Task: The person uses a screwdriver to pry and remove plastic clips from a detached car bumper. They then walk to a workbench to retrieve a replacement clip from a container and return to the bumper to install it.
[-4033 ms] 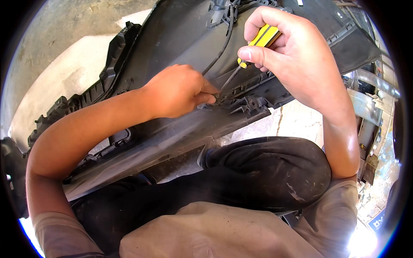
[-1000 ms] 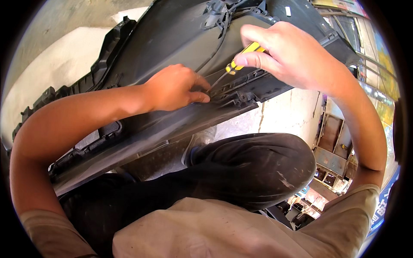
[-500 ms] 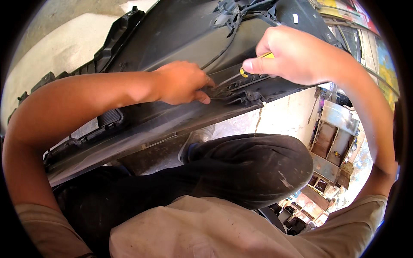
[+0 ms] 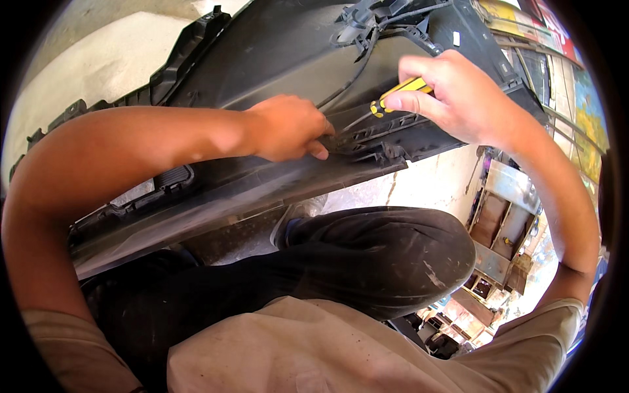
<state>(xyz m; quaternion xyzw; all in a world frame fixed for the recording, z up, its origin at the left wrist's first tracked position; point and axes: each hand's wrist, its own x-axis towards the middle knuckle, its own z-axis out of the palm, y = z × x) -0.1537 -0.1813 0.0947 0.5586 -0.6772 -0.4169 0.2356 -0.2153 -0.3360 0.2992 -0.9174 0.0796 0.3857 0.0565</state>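
Note:
A large black plastic vehicle panel point(image 4: 275, 52) lies tilted across my lap, its inner side up. My left hand point(image 4: 288, 128) presses down on a ridge near the panel's lower edge, fingers curled against a small black clip. My right hand point(image 4: 452, 95) grips a screwdriver with a yellow and black handle point(image 4: 396, 93). Its thin metal shaft points down-left toward the spot just beside my left fingertips. A black wiring loom and connector point(image 4: 363, 23) run over the panel above both hands.
My bent knee in dark trousers point(image 4: 386, 255) sits below the panel. Pale concrete ground point(image 4: 92, 65) shows at upper left. Metal frames and boxes of parts point(image 4: 498, 216) stand at the right, with clutter below them.
My right hand has lifted a little and tilted the screwdriver, showing more of its yellow handle. My left hand has stayed on the same ridge of the panel.

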